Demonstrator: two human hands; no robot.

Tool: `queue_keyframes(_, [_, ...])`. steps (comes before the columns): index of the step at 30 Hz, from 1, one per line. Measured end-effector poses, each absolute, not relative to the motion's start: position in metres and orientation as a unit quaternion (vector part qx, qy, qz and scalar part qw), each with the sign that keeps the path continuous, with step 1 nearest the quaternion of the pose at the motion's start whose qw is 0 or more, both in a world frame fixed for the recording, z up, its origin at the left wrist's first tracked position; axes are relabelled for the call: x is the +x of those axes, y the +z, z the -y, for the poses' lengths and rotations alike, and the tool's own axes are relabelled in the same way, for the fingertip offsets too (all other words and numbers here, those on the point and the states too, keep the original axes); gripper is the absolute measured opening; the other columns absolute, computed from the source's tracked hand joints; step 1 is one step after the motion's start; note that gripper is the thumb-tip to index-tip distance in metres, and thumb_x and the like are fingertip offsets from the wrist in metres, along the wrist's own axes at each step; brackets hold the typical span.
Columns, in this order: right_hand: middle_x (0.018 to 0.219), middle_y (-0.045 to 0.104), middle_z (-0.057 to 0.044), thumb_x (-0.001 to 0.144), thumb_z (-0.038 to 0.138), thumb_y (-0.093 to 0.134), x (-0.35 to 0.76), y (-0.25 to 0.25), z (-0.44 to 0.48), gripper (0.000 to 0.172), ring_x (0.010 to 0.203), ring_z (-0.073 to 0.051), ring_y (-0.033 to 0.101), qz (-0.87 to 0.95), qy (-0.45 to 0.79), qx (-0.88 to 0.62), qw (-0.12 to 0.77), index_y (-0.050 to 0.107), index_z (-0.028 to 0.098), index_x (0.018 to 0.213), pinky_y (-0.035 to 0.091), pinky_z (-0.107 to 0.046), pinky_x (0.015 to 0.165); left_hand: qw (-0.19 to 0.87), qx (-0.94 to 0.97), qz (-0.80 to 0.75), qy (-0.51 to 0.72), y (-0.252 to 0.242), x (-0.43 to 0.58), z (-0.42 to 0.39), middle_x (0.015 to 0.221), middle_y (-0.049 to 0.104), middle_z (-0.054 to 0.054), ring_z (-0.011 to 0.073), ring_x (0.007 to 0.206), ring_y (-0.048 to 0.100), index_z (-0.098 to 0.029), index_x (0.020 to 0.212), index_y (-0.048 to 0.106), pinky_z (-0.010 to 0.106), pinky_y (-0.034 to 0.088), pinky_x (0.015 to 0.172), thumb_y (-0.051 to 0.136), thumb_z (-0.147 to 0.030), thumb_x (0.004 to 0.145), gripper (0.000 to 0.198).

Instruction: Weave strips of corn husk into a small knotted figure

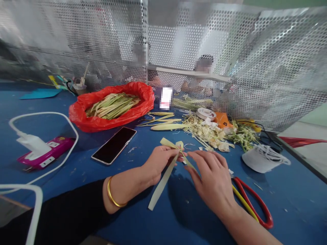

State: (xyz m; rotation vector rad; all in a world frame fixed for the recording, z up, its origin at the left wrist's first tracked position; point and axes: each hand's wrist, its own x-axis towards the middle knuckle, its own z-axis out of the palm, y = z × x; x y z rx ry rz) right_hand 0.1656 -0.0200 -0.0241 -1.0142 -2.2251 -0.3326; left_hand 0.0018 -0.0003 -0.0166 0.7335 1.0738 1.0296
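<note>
In front of me, above the blue table, my left hand pinches a pale green leaf strip near its folded middle. One flat end of the strip hangs down between my hands, and short folded ends stick up past my fingertips. My right hand closes its thumb and fingers on the same strip from the right. Exactly how the strip is folded or knotted is partly hidden by my fingers. Beside my right wrist lies a red-handled tool with a yellow inner edge, its far end covered by my hand.
A red plastic bag holds many dry leaf strips. A phone and a purple power strip with a white cable lie left. Leaf scraps and a white thread spool lie right. A perforated metal screen stands behind; people sit beyond it.
</note>
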Motion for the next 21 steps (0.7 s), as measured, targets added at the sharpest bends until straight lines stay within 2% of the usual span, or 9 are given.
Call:
queue_keyframes(2, [0.092,0.067,-0.006,0.093,0.014,0.047,0.163,-0.025,0.022,0.027,0.083,-0.02,0.058,0.873,-0.172,-0.348,0.296,0.06,0.02,0.116,0.034,-0.039,0.091,0.689,0.336,-0.453,0.456,-0.016,0.002,0.001,0.072,0.071,0.008,0.0128,0.07,0.063,-0.01,0.074,0.076,0.019,0.043,0.062,0.064,-0.017,0.07,0.014])
queue_keyframes(4, [0.088,0.067,-0.005,0.092,0.008,0.042,0.159,-0.028,0.024,0.032,0.08,-0.02,0.057,0.903,-0.181,-0.298,0.251,0.061,0.018,0.116,0.034,-0.04,0.09,0.702,0.348,-0.425,0.453,-0.016,0.003,0.004,0.072,0.071,0.008,0.0121,0.069,0.062,-0.01,0.074,0.076,0.019,0.044,0.064,0.064,-0.014,0.068,0.014])
queue_keyframes(7, [0.092,0.068,-0.008,0.091,0.005,0.039,0.154,-0.034,0.024,0.032,0.087,-0.022,0.057,0.923,-0.18,-0.262,0.218,0.062,0.012,0.113,0.032,-0.041,0.094,0.705,0.351,-0.421,0.45,-0.018,0.005,0.006,0.069,0.071,0.007,0.0106,0.066,0.06,-0.01,0.077,0.077,0.019,0.043,0.063,0.066,-0.013,0.068,0.014])
queue_keyframes(11, [0.087,0.067,-0.007,0.092,0.006,0.039,0.153,-0.037,0.023,0.027,0.09,-0.022,0.057,0.924,-0.165,-0.258,0.229,0.064,0.013,0.099,0.03,-0.041,0.099,0.695,0.356,-0.434,0.45,-0.019,0.006,0.007,0.069,0.071,0.007,0.0105,0.066,0.059,-0.01,0.077,0.077,0.02,0.043,0.065,0.068,-0.012,0.068,0.013])
queue_keyframes(16, [0.077,0.065,-0.004,0.094,0.006,0.034,0.154,-0.037,0.022,0.031,0.086,-0.02,0.057,0.926,-0.145,-0.241,0.251,0.062,0.016,0.083,0.032,-0.038,0.098,0.691,0.346,-0.428,0.468,-0.02,0.008,0.008,0.073,0.072,0.008,0.011,0.068,0.061,-0.01,0.078,0.076,0.02,0.043,0.067,0.068,-0.01,0.066,0.014])
queue_keyframes(19, [0.073,0.064,-0.004,0.094,0.006,0.033,0.153,-0.035,0.024,0.033,0.082,-0.019,0.058,0.93,-0.138,-0.231,0.25,0.062,0.017,0.081,0.034,-0.038,0.096,0.685,0.349,-0.434,0.47,-0.021,0.008,0.007,0.072,0.072,0.007,0.011,0.067,0.061,-0.011,0.078,0.076,0.021,0.044,0.068,0.068,-0.01,0.065,0.015])
queue_keyframes(21, [0.077,0.065,-0.005,0.094,0.007,0.035,0.154,-0.033,0.025,0.031,0.083,-0.02,0.058,0.931,-0.111,-0.229,0.262,0.063,0.017,0.087,0.035,-0.038,0.094,0.683,0.364,-0.432,0.464,-0.021,0.006,0.005,0.071,0.072,0.006,0.0118,0.068,0.061,-0.011,0.077,0.075,0.022,0.045,0.07,0.068,-0.012,0.065,0.014])
